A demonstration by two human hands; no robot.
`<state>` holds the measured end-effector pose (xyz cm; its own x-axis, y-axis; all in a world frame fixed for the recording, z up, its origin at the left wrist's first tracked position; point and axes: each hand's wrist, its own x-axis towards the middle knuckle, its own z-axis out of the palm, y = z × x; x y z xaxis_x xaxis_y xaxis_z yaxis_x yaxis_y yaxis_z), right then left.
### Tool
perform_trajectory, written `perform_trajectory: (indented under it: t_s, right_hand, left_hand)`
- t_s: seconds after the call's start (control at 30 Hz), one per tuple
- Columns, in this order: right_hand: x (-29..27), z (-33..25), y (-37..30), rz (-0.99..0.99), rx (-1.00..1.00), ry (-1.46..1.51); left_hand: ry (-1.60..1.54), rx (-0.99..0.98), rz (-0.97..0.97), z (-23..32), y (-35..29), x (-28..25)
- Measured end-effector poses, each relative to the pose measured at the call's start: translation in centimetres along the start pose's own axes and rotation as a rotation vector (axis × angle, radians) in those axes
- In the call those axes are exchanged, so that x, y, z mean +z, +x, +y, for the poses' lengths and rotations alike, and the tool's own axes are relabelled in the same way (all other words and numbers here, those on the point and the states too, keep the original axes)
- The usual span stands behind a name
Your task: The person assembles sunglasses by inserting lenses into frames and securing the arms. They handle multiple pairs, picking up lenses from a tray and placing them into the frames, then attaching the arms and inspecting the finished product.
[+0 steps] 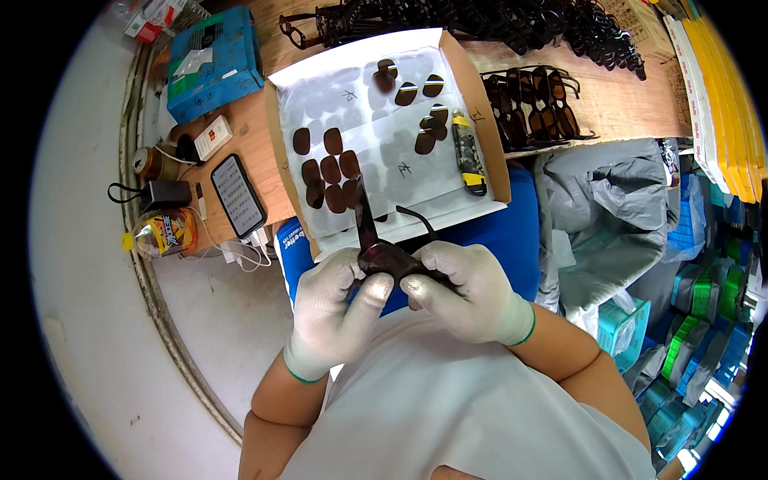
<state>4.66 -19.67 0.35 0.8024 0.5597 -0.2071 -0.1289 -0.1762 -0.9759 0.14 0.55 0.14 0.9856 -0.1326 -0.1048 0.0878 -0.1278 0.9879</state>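
Note:
In front of my chest I hold a pair of dark brown sunglasses (pixel 386 260) between both gloved hands. My left hand (pixel 332 304) pinches one side of the front, thumb on top. My right hand (pixel 474 292) grips the other side, its thumb pressed near the middle. The temples stick up away from me toward a shallow white cardboard box (pixel 490 152). On the white paper in the box lie loose brown lenses (pixel 330 169), several in a cluster at the left and others at the upper right. A camouflage-and-yellow utility knife (pixel 467 152) rests along the box's right side.
Finished-looking sunglasses (pixel 532 106) stand in rows right of the box; a heap of dark frames (pixel 512 22) lines the back. A phone (pixel 238 196), blue carton (pixel 214 64), adapter (pixel 166 195) and bottle (pixel 166 233) sit left. A grey plastic sheet (pixel 612 200) hangs at right.

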Motion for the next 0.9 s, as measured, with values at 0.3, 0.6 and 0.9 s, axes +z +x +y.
perform_trajectory:
  t_s: [0.3, 0.6, 0.9]
  right_hand:
    - [1.2, -0.6, -0.1, 0.186, -0.200, -0.377]
    - [0.4, -0.9, 0.2, 0.101, -0.167, -0.196]
    - [-2.1, 0.2, 0.4, -0.274, 0.218, 0.381]
  left_hand:
    - [0.278, 0.131, 0.199, -0.2, 0.0, 1.6]
    - [0.279, 0.224, 0.190, -0.1, 0.1, 1.2]
    - [-0.037, 0.032, 0.051, -1.3, -0.6, -0.1]
